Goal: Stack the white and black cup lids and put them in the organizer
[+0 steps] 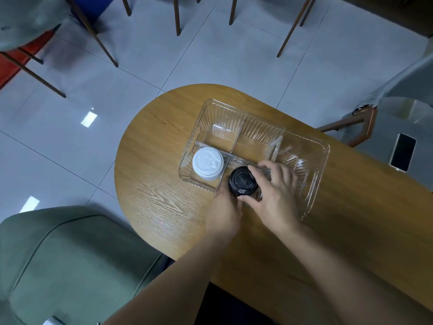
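Placement of the second lid stack. A clear ribbed plastic organizer with several compartments stands on an oval wooden table. The stack of white cup lids already sits in the near-left compartment, spout side up. The stack of black cup lids is held at the organizer's near edge, just right of the white stack, with a clear divider between them.

The left hand grasps the black stack from the near side, though its fingertips are hidden behind the stack, so the exact grip cannot be told. The right hand curls round the stack from the right, thumb at the near rim and fingers reaching over the far side. Whether the stack rests on the compartment floor or hangs above it cannot be told from this view.

Step in hand, as judged: seating the black stack in the compartment beside the white one; the white half of the task appears done.

Next move, as judged: the stack must go down straight and level so the nested lids do not shift or catch the divider, and both hands then let go and lift clear without dragging the light organizer.

Also in view: a green upholstered chair near left, a grey chair far right bearing a phone, and chair legs on the tiled floor.
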The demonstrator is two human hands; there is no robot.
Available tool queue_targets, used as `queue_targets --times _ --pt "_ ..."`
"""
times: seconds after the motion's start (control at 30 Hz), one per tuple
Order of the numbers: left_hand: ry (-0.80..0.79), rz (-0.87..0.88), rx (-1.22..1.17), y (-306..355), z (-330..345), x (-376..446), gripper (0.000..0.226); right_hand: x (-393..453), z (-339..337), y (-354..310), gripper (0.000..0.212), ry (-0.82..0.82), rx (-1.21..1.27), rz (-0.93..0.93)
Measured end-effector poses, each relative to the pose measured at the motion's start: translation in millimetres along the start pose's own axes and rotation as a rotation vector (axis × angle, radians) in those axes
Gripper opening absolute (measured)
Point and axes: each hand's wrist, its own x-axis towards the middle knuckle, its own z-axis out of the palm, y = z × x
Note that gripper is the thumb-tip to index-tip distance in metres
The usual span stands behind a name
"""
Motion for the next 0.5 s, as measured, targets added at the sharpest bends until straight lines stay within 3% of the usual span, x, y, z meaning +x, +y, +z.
queue_targets --times 0.3,0.5 --pt "-0.037 0.027 0.001 -0.6 -10.2 -4.5 0.092 -3.1 0.0 -0.6 0.091 -0.034 0.042 0.026" --pt "-0.073 0.122 -0.02 -4.4 -28.1 -32.5 0.099 -20.8 -19.0 -4.1 0.076 -0.003 0.108 0.053"
